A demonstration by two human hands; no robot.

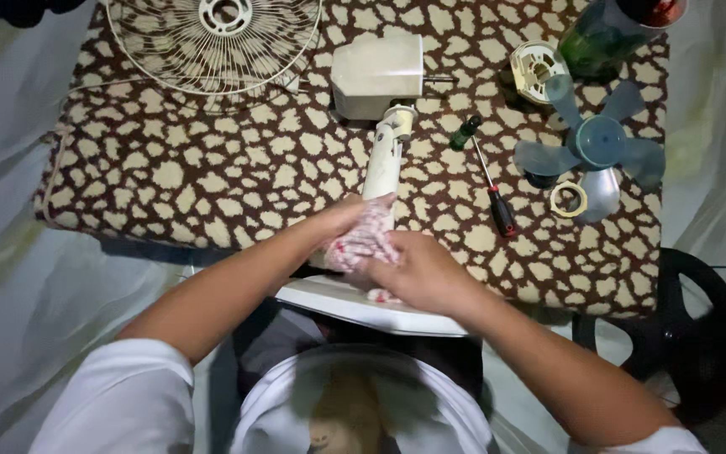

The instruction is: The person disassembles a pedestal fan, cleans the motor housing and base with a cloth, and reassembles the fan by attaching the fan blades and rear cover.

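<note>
Both hands meet at the lower end of a white fan stand [382, 164], w/ a red-and-white patterned cloth [363, 242] bunched between them. Left hand [339, 220] lies flat-ish over the cloth, fingers stretched toward the stand pole, pressing cloth against it. Right hand [418, 273] is curled over the cloth's lower part, fingers closed on it, just above the fan's white base [355, 304], which sits at the near edge of the desk.

The stand pole runs up & away from the person to the white motor housing [378, 74], lying on its side on a brown-and-cream spotted cover [170, 168] that drapes the desk.

Around it: white wire fan guard [220, 38] at far left; screwdriver w/ green handle [465, 133] & one w/ red-black handle [497, 202] just right of the pole, tips near each other; translucent blue fan blade [598, 145] further right, a cream ring nut [568, 199] touching its lower edge, a cream round plastic part [535, 67] above it. Dark green bottle [598, 38] at far right corner. Black round object [699, 336] on the floor, right.
</note>
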